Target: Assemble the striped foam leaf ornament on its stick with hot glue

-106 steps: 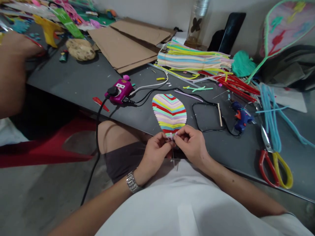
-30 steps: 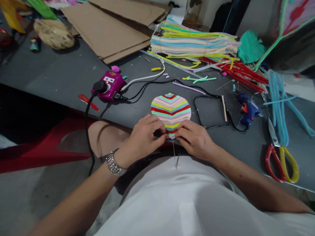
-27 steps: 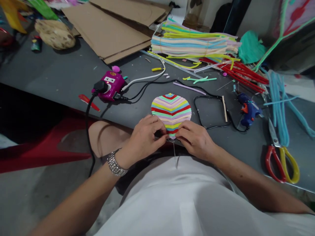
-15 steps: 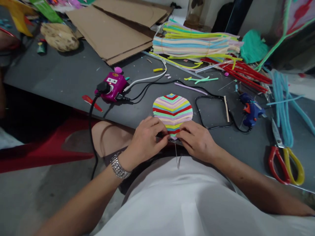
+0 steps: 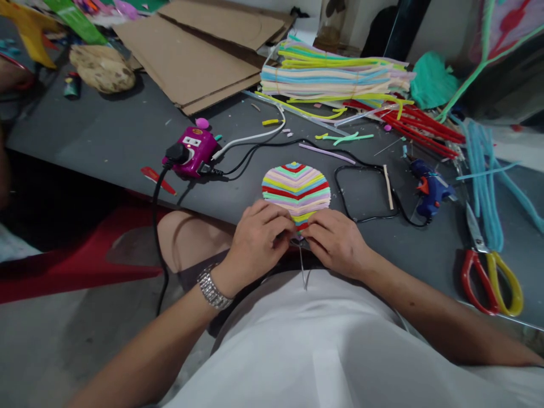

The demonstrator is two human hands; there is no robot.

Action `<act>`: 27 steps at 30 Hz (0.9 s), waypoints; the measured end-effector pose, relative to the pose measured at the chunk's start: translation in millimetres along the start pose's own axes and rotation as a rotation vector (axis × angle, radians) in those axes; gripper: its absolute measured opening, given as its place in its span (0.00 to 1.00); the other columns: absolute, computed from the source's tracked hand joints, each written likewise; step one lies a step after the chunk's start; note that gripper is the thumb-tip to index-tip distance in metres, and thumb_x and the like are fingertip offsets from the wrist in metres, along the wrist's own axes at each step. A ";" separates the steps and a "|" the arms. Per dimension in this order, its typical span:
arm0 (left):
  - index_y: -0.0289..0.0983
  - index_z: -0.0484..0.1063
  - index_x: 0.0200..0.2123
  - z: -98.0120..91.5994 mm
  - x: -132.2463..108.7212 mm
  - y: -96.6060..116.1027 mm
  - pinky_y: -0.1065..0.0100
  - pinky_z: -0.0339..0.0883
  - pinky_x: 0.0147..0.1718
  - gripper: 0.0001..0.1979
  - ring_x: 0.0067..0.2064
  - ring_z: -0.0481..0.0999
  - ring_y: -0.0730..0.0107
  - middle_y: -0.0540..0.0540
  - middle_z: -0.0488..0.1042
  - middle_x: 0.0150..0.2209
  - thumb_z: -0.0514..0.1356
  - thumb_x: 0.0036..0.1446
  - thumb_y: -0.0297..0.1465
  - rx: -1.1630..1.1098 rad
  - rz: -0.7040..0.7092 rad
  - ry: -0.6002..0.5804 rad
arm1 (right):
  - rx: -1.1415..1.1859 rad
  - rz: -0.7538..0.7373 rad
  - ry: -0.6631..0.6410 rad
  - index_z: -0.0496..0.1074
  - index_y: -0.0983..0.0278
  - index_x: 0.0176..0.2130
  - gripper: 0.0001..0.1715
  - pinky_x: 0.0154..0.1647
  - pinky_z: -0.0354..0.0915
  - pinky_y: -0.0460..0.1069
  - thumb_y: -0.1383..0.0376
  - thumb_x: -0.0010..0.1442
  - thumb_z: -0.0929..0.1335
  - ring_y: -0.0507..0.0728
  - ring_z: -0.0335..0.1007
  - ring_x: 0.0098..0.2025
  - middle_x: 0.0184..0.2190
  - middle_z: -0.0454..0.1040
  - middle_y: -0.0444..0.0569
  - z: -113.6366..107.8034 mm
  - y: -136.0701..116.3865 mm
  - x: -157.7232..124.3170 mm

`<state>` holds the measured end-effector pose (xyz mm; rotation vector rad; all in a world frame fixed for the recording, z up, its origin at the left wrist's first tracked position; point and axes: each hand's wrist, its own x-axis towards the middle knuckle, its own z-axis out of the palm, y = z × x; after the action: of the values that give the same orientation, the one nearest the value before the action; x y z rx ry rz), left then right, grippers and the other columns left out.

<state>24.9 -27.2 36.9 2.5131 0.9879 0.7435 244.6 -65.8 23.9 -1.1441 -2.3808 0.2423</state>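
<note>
A round disc (image 5: 296,190) covered in V-shaped stripes of coloured pipe cleaners lies at the table's front edge. My left hand (image 5: 262,235) pinches its lower left edge, with the fingertips bent inward. Opposite, my right hand (image 5: 335,241) has its thumb and fingers closed on the lower right edge. Between the hands, a thin wire-like stem (image 5: 303,266) runs down from the disc's bottom toward the white shirt. The fingertips partly hide the disc's lowest stripes.
A blue glue gun (image 5: 431,190) and red-and-yellow scissors (image 5: 482,266) lie to the right. Bundled pipe cleaners (image 5: 331,76) and cardboard sheets (image 5: 199,51) are at the back. A purple power socket (image 5: 193,152) with black cords sits left. A person's arm shows at far left.
My left fingers have curled in slightly more at the disc's lower edge. The disc stays in place between both hands; the whole view has shifted a little.
</note>
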 end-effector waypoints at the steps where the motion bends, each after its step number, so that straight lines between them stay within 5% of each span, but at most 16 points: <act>1: 0.39 0.76 0.37 0.7 -1.0 -0.4 0.57 0.68 0.44 0.09 0.44 0.74 0.61 0.46 0.81 0.42 0.60 0.60 0.19 0.013 0.029 0.004 | 0.010 0.007 0.001 0.76 0.64 0.37 0.12 0.42 0.65 0.54 0.72 0.67 0.64 0.60 0.69 0.41 0.37 0.76 0.54 0.3 -0.1 0.2; 8: 0.38 0.78 0.41 -3.9 -11.0 0.4 0.55 0.65 0.42 0.08 0.48 0.73 0.54 0.42 0.80 0.47 0.62 0.60 0.23 0.176 0.137 -0.018 | 0.030 0.017 -0.001 0.76 0.65 0.38 0.11 0.42 0.65 0.54 0.73 0.66 0.65 0.60 0.68 0.41 0.37 0.76 0.54 1.3 -0.6 1.3; 15: 0.39 0.77 0.40 -7.3 -11.8 1.6 0.58 0.60 0.37 0.04 0.46 0.75 0.58 0.45 0.82 0.44 0.62 0.65 0.27 0.260 0.225 -0.015 | -0.017 0.008 -0.024 0.76 0.63 0.37 0.13 0.41 0.62 0.54 0.72 0.69 0.63 0.59 0.65 0.39 0.35 0.74 0.53 1.7 -2.5 -0.8; 27: 0.40 0.78 0.45 -6.5 -14.3 -2.8 0.58 0.63 0.38 0.08 0.46 0.74 0.57 0.43 0.81 0.46 0.61 0.64 0.26 0.195 0.243 -0.038 | 0.128 0.099 0.045 0.74 0.63 0.36 0.13 0.39 0.65 0.51 0.73 0.67 0.63 0.58 0.68 0.37 0.33 0.74 0.51 3.2 -4.9 2.7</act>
<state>10.7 -34.5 35.9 2.8424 0.7837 0.6928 238.2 -66.7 23.8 -1.1961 -2.2376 0.3923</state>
